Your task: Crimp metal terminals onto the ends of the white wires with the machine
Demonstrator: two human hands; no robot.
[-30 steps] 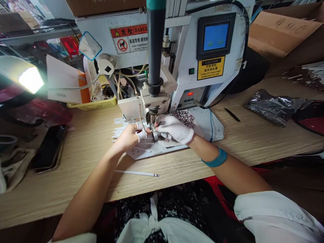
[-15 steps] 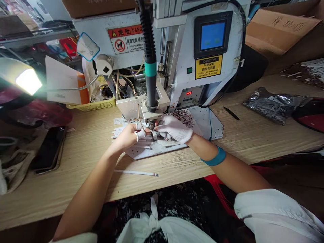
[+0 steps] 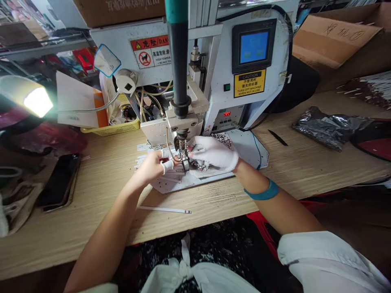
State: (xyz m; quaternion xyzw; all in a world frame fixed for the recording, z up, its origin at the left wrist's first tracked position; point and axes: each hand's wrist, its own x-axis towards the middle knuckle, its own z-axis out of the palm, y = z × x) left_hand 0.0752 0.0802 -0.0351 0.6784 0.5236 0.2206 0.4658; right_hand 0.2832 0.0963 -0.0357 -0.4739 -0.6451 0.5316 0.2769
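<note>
A soldering machine point(image 3: 195, 73) stands at the back of the wooden bench, its black and teal iron point(image 3: 179, 57) pointing down at a small fixture point(image 3: 185, 162). My left hand point(image 3: 152, 167), bare with white finger cots, pinches a thin white strip at the fixture from the left. My right hand point(image 3: 214, 154), in a white glove, is closed on a small part just right of the tip; I cannot make the part out. Both hands rest over a pale base plate point(image 3: 244, 154) littered with several white strips and small parts.
A loose white strip point(image 3: 165, 209) lies near the bench's front edge. A phone point(image 3: 59, 179) sits at left under a lit lamp point(image 3: 33, 99). A yellow basket point(image 3: 113, 126), a black foil bag point(image 3: 326, 126), a black tool point(image 3: 277, 137) and cardboard boxes point(image 3: 332, 36) surround the machine.
The iron dropped onto the fixture half a second ago and has risen again. My right hand shifted slightly up and right; my left hand stayed at the fixture.
</note>
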